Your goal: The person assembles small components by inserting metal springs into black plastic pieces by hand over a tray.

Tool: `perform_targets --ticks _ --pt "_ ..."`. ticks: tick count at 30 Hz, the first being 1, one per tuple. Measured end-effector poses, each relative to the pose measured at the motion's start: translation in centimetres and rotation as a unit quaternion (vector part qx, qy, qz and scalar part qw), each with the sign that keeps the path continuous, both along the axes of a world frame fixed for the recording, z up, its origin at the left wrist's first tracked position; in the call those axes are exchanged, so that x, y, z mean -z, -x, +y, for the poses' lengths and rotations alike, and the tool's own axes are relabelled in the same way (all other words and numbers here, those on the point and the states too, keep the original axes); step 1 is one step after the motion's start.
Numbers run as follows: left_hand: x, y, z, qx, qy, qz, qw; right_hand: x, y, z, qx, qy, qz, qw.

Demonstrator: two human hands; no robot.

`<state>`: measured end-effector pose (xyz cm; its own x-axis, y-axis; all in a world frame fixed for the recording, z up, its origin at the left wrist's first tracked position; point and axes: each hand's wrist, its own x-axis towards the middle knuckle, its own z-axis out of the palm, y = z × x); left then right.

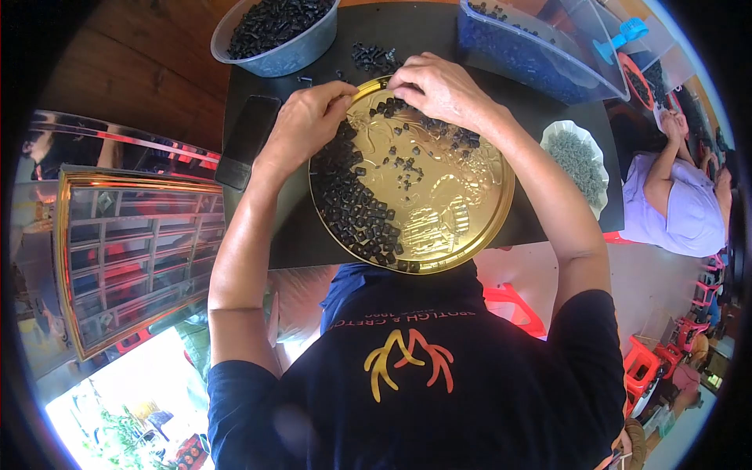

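Up at the golden tray (470, 176), left hand (307, 121) and right hand (439, 84) pinch close, grasp impossible to tell, its raised rim likely corralling those black pieces (352, 207).

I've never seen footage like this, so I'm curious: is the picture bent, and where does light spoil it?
In the head view, things bend toward the edges inside a dark rounded border, probably from a wide lens; the golden tray shows glare; the lower-left bright patch is washed out; a hazy spot, perhaps flare, overlies the dark shirt.
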<state>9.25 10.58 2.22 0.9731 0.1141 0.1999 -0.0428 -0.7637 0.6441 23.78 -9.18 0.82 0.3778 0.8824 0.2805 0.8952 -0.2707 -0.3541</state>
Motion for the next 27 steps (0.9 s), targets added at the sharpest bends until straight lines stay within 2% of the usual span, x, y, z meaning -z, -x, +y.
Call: perform_targets --ticks 3,6,13,16,17,19,21,24,27 --pt "-0.4 1.4 -1.0 -0.010 0.001 0.010 1.000 0.5 0.7 1.1 -0.019 0.003 -0.025 1.000" --pt "0.5 2.4 -1.6 -0.008 -0.006 -0.035 0.999 0.3 1.8 2.1 -0.005 0.089 -0.044 0.995" --pt "-0.3 4.5 -2.7 -0.059 0.059 0.013 0.996 0.9 1.9 2.7 -0.017 0.079 -0.093 0.992" --pt "0.5 4.8 -2.7 -0.077 0.094 -0.029 0.992 -0.4 2.3 1.8 -0.001 -0.017 0.136 0.991" --pt "0.8 4.9 -2.9 -0.085 0.140 -0.038 0.986 -0.9 2.7 1.6 0.035 -0.007 0.271 0.962" --pt "1.3 5.0 -3.5 -0.100 0.233 -0.056 0.966 -1.5 3.6 0.4 0.019 -0.072 0.388 0.918" --pt "1.0 5.2 -4.6 -0.087 0.272 -0.077 0.955 -1.6 4.5 -0.7 -0.006 -0.132 0.498 0.857" --pt "0.3 5.8 -6.0 -0.057 0.331 -0.073 0.939 -1.8 6.2 -2.1 -0.040 -0.193 0.556 0.808" --pt "-0.1 6.2 -7.1 -0.029 0.385 -0.073 0.920 -2.2 7.3 -3.2 -0.029 -0.196 0.556 0.807"
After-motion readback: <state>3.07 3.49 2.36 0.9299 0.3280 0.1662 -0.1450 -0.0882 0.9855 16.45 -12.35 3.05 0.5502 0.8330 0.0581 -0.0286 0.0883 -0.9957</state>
